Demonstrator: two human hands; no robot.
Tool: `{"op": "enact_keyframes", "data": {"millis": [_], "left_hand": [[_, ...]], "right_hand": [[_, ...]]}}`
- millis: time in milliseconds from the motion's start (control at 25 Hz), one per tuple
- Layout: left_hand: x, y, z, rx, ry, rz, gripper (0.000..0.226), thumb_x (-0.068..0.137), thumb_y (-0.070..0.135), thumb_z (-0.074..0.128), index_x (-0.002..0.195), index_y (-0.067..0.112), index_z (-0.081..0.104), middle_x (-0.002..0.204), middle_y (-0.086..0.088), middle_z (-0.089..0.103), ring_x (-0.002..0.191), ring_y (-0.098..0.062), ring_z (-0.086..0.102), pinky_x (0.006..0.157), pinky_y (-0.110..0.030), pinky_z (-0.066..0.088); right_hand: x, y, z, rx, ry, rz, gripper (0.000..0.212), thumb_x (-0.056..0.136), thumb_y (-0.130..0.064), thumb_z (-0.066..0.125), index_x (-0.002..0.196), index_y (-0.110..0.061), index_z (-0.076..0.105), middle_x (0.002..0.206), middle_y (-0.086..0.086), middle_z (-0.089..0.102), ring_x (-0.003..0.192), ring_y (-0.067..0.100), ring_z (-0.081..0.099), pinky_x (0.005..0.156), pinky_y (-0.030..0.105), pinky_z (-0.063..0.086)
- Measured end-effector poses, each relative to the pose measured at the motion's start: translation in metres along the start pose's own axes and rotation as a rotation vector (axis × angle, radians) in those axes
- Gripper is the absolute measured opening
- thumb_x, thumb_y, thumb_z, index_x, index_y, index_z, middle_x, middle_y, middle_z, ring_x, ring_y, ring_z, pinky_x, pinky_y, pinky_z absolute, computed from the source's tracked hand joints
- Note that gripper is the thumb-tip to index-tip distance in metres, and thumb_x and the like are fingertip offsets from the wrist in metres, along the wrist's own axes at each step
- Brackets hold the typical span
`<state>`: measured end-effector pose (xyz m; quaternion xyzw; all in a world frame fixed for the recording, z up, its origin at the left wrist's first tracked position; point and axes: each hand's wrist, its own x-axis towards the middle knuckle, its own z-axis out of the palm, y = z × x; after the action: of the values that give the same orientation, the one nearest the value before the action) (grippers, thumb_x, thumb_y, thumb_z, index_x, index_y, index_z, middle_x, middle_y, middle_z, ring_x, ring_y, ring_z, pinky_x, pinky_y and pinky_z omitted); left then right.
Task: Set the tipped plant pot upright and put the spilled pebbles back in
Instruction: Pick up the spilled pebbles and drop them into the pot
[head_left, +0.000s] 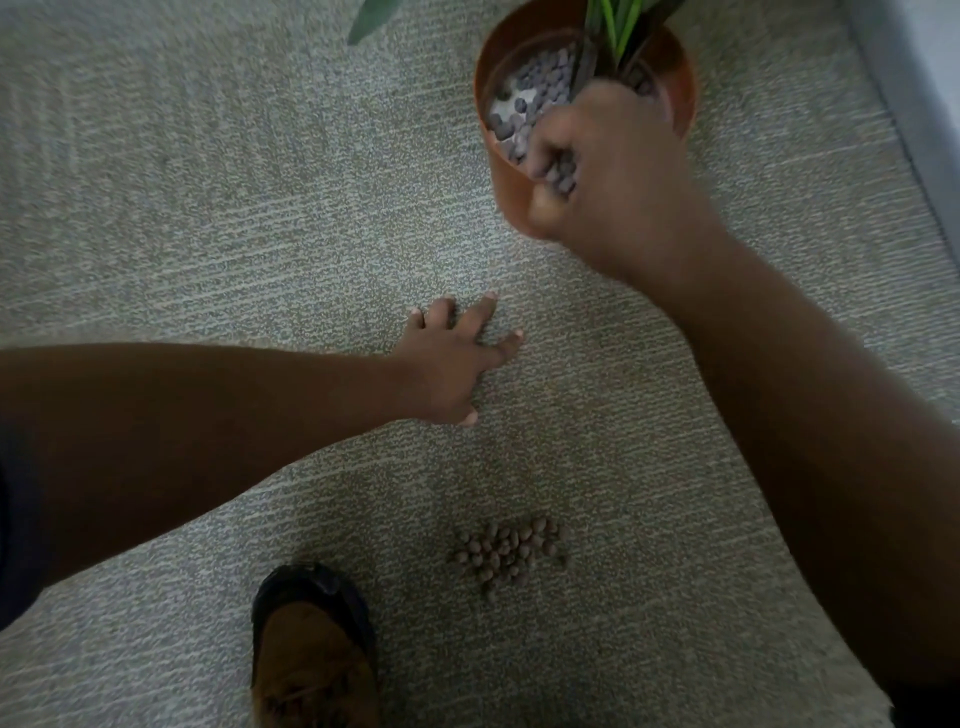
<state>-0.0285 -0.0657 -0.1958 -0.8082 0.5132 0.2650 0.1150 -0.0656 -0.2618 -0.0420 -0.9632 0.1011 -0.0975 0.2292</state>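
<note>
An orange plant pot (506, 176) stands upright on the carpet at the top, with green leaves (618, 26) rising from it and grey-brown pebbles (530, 88) inside. My right hand (613, 171) hovers over the pot's near rim, fingers curled around a handful of pebbles. My left hand (457, 358) rests flat on the carpet below the pot, fingers spread, holding nothing. A small pile of spilled pebbles (506, 553) lies on the carpet near the bottom centre, apart from both hands.
Grey-green carpet (208, 182) covers the floor. My brown shoe (311, 654) stands at the bottom, left of the spilled pile. A pale wall base (914, 93) runs along the right edge, close behind the pot.
</note>
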Motion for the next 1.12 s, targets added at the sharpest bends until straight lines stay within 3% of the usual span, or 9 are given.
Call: {"op": "enact_keyframes", "data": {"millis": [120, 200, 400, 600, 760, 920, 1120], "left_hand": [[0.001, -0.001, 0.001, -0.009, 0.003, -0.007, 0.118, 0.068, 0.064, 0.079, 0.149, 0.056, -0.007, 0.162, 0.003, -0.021, 0.143, -0.05, 0.003, 0.11, -0.068, 0.021], [0.001, -0.002, 0.002, -0.02, 0.009, -0.005, 0.119, 0.067, 0.065, 0.079, 0.148, 0.057, -0.008, 0.161, 0.004, -0.022, 0.144, -0.05, 0.003, 0.11, -0.068, 0.023], [0.0, -0.001, 0.003, -0.031, 0.01, -0.014, 0.119, 0.068, 0.063, 0.08, 0.148, 0.058, -0.009, 0.162, 0.003, -0.022, 0.144, -0.049, 0.002, 0.113, -0.069, 0.021], [0.0, 0.0, -0.001, -0.016, -0.002, -0.019, 0.118, 0.068, 0.062, 0.08, 0.147, 0.058, -0.008, 0.163, 0.0, -0.021, 0.144, -0.05, 0.002, 0.113, -0.068, 0.021], [-0.003, 0.002, -0.006, -0.005, -0.012, -0.017, 0.114, 0.07, 0.063, 0.078, 0.149, 0.058, -0.004, 0.164, -0.001, -0.021, 0.145, -0.049, 0.003, 0.114, -0.067, 0.021], [-0.005, 0.002, -0.009, -0.009, -0.017, -0.014, 0.116, 0.071, 0.061, 0.078, 0.151, 0.054, -0.006, 0.164, -0.004, -0.021, 0.145, -0.05, 0.003, 0.113, -0.068, 0.021], [-0.005, 0.002, -0.009, -0.006, -0.002, -0.024, 0.117, 0.072, 0.062, 0.076, 0.149, 0.054, -0.012, 0.164, -0.004, -0.023, 0.146, -0.049, 0.004, 0.114, -0.065, 0.021]], "right_hand": [[0.023, 0.024, 0.01, -0.029, 0.013, 0.092, 0.031, 0.083, -0.032, 0.058, 0.107, -0.014, 0.066, 0.119, 0.01, 0.056, 0.104, 0.019, 0.052, 0.082, 0.025, 0.037], [0.018, 0.034, 0.026, -0.054, 0.006, 0.12, 0.033, 0.094, -0.027, 0.052, 0.12, -0.01, 0.063, 0.127, 0.013, 0.054, 0.115, 0.024, 0.053, 0.087, 0.027, 0.037], [-0.005, 0.027, 0.047, 0.071, 0.201, 0.045, 0.056, 0.094, -0.036, 0.033, 0.123, 0.001, 0.064, 0.126, 0.021, 0.056, 0.116, 0.035, 0.054, 0.098, 0.043, 0.044], [-0.043, 0.021, 0.073, -0.044, 0.285, -0.025, 0.036, 0.1, -0.01, 0.044, 0.13, 0.0, 0.061, 0.145, 0.028, 0.046, 0.137, 0.044, 0.041, 0.113, 0.053, 0.036], [-0.11, 0.033, 0.102, -0.187, -0.079, 0.05, 0.052, 0.096, -0.032, 0.05, 0.147, -0.023, 0.041, 0.163, 0.012, 0.023, 0.152, 0.035, 0.014, 0.115, 0.06, 0.027], [-0.137, 0.055, 0.114, -0.187, -0.529, 0.314, 0.105, 0.078, -0.058, 0.074, 0.151, -0.043, 0.002, 0.166, 0.001, -0.013, 0.151, 0.037, -0.016, 0.112, 0.071, 0.017], [-0.113, 0.046, 0.113, -0.201, -0.814, 0.518, 0.132, 0.069, -0.045, 0.089, 0.147, -0.05, -0.018, 0.16, 0.003, -0.035, 0.146, 0.049, -0.026, 0.109, 0.078, 0.014]]}}
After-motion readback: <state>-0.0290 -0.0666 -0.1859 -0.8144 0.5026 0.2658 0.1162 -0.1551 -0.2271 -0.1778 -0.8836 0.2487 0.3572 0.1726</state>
